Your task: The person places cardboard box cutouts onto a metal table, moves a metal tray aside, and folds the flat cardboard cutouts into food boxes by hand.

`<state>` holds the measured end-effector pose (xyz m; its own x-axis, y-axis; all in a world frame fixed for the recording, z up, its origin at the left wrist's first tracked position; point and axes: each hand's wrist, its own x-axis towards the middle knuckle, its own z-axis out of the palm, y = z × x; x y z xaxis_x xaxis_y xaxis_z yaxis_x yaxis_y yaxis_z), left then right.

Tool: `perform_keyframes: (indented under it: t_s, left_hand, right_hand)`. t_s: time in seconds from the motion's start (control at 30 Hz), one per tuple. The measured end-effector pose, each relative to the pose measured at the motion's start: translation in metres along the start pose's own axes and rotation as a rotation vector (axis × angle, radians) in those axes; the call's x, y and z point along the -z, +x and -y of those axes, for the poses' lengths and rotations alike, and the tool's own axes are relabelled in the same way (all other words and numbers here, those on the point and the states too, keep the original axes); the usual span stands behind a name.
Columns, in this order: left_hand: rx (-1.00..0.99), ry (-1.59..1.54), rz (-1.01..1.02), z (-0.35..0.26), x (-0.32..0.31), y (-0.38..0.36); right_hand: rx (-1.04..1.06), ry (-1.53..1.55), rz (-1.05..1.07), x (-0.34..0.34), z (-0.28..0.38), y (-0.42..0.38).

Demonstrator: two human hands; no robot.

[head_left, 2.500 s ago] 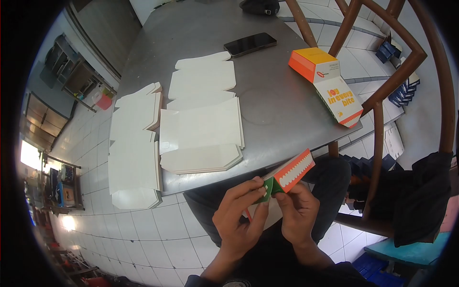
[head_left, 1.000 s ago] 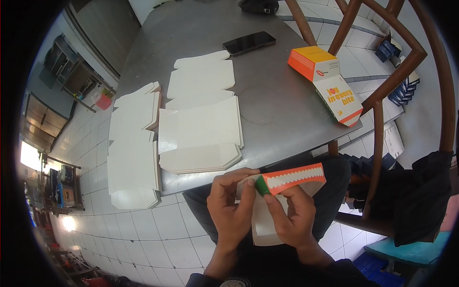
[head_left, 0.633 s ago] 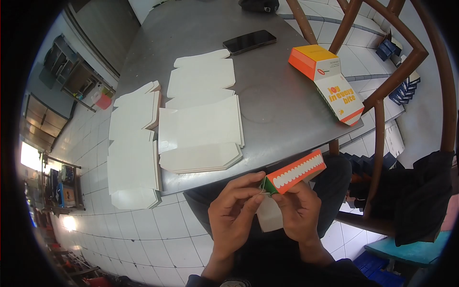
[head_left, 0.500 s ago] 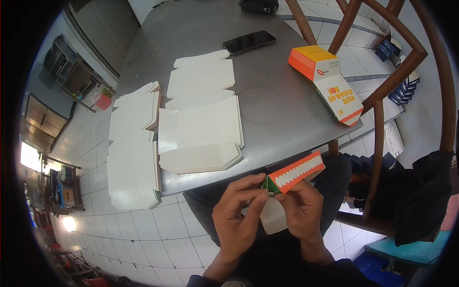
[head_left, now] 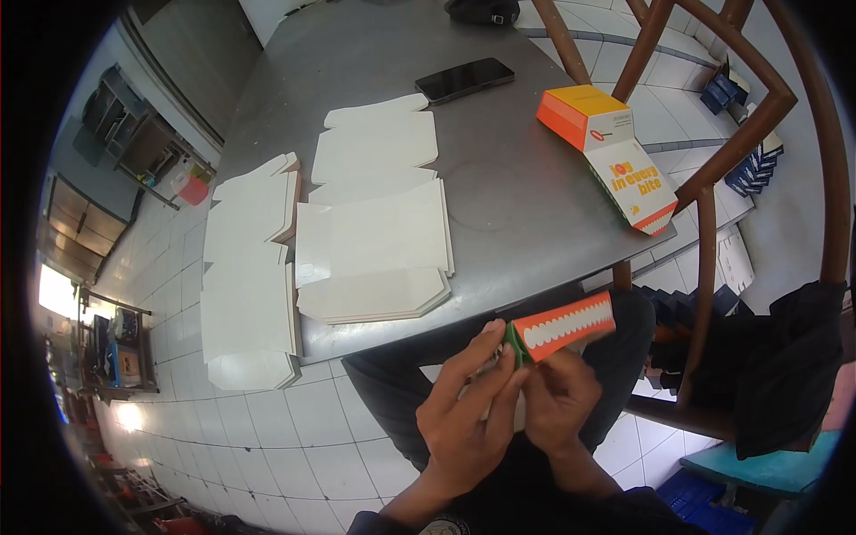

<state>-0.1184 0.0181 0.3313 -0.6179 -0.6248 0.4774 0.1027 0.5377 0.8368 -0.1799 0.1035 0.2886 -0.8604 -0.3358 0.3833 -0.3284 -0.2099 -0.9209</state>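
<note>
An orange, white and green carton [head_left: 567, 326] is held over my lap, beyond the table's near edge. My left hand [head_left: 473, 401] pinches its green end between thumb and fingers. Beneath the carton, my right hand [head_left: 560, 397] grips the underside, with some fingers hidden. Two stacks of flat white carton blanks, a left stack [head_left: 250, 259] and a right stack [head_left: 370, 236], lie side by side on the grey table [head_left: 499, 223]. A partly folded yellow and orange carton [head_left: 611, 147] rests at the table's right edge.
A black phone [head_left: 465, 78] lies beyond the blanks, and a black item [head_left: 481, 11] sits at the far edge. Brown chair frames [head_left: 704, 223] stand on the right, with dark cloth [head_left: 785, 374] draped over one. Blue boxes [head_left: 753, 169] are on the tiled steps.
The carton has shifted slightly right and its green end is now more upright. My left hand has moved right and up with it, closer to my right hand. The white flap below is mostly hidden.
</note>
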Motion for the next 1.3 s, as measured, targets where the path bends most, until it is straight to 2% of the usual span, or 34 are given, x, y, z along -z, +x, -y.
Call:
perform_keyframes:
  t_s: [0.07, 0.27, 0.37, 0.47, 0.57, 0.63, 0.7, 0.77, 0.83, 0.97, 1.07, 1.17, 1.3]
  left_hand:
    - [-0.01, 0.016, -0.005, 0.001, -0.002, 0.001]
    - [0.041, -0.113, -0.035, 0.018, 0.003, -0.001]
    - [0.042, -0.151, -0.064, 0.018, -0.002, -0.007]
    - [0.012, -0.163, -0.095, 0.018, -0.006, -0.008]
    - [-0.033, -0.172, -0.078, 0.018, -0.006, -0.006]
    - [-0.094, -0.131, -0.038, 0.017, -0.002, -0.003]
    - [-0.142, -0.104, -0.049, 0.016, 0.0, -0.001]
    - [-0.177, -0.082, -0.054, 0.013, 0.002, 0.0]
    - [-0.205, -0.068, -0.049, 0.01, 0.001, 0.001]
    - [-0.17, -0.069, -0.041, 0.009, -0.002, -0.002]
    - [-0.18, -0.061, -0.09, 0.015, -0.007, -0.004]
    - [-0.137, -0.085, -0.12, 0.015, -0.009, -0.007]
    - [-0.081, -0.14, -0.132, 0.014, -0.012, -0.012]
  right_hand:
    - [0.079, -0.085, -0.03, -0.004, -0.012, -0.009]
    - [0.015, -0.019, 0.197, 0.013, 0.003, 0.011]
    - [-0.072, -0.015, 0.125, 0.013, 0.014, 0.016]
    - [0.146, -0.134, 0.198, 0.021, 0.008, 0.014]
    - [-0.132, -0.023, 0.175, 0.024, 0.012, 0.006]
    - [0.004, -0.013, 0.192, 0.027, 0.009, 0.008]
    - [0.055, 0.104, 0.184, 0.025, 0.01, 0.01]
    - [0.018, 0.326, 0.15, 0.019, 0.015, 0.01]
    - [-0.033, 0.247, 0.103, 0.022, 0.014, 0.001]
    - [-0.13, 0.185, 0.07, 0.021, 0.017, 0.001]
    - [-0.07, 0.212, 0.023, 0.005, 0.016, 0.004]
    - [-0.135, 0.178, 0.02, 0.003, 0.013, -0.003]
    - [-0.071, 0.119, 0.049, 0.001, 0.011, -0.001]
